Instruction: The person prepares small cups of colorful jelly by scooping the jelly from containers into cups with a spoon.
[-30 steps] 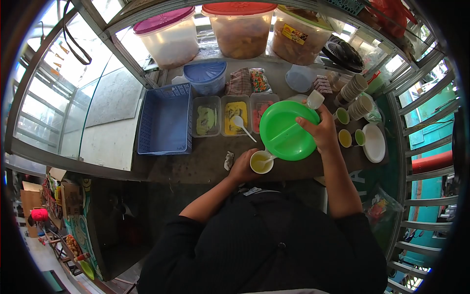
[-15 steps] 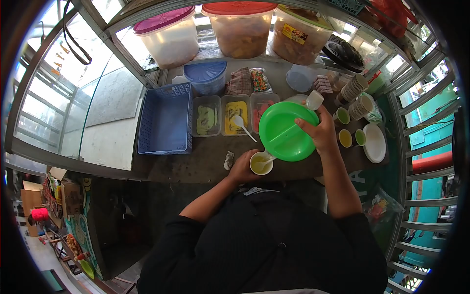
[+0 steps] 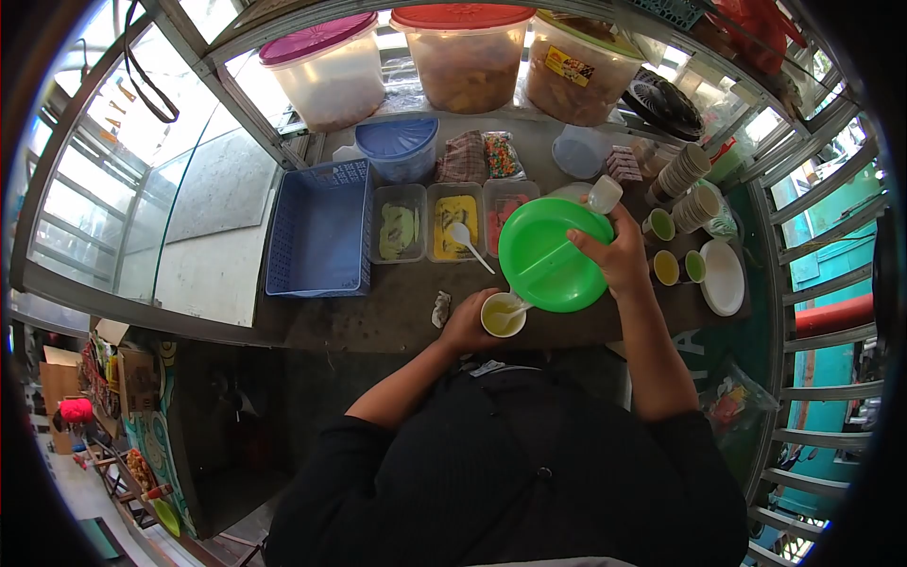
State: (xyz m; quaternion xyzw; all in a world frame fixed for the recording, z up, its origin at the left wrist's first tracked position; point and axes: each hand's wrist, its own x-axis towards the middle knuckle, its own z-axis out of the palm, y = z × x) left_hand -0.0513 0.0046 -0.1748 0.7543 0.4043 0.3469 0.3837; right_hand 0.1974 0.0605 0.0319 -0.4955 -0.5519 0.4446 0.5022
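Observation:
My left hand [image 3: 463, 326] is wrapped round a paper cup [image 3: 493, 330] with pale yellow liquid in it, near the counter's front edge. My right hand [image 3: 618, 253] grips a pitcher with a round green lid [image 3: 556, 255], its thumb resting on the rim. The lid hides most of the pitcher's body, and its translucent handle [image 3: 605, 194] pokes up beside my fingers. The pitcher tilts towards the cup, its spout just over the cup's rim, where a pale stream runs in.
Behind stand open tubs of green [image 3: 402, 227], yellow [image 3: 452, 208] and pink filling, a white spoon [image 3: 463, 236] lying across the yellow one. A blue basket [image 3: 316, 274] is at left. Filled cups [image 3: 666, 267], stacked cups [image 3: 697, 206] and a white plate [image 3: 723, 276] stand at right.
The pitcher and the cup have shifted very slightly to the left. Both hands keep their hold.

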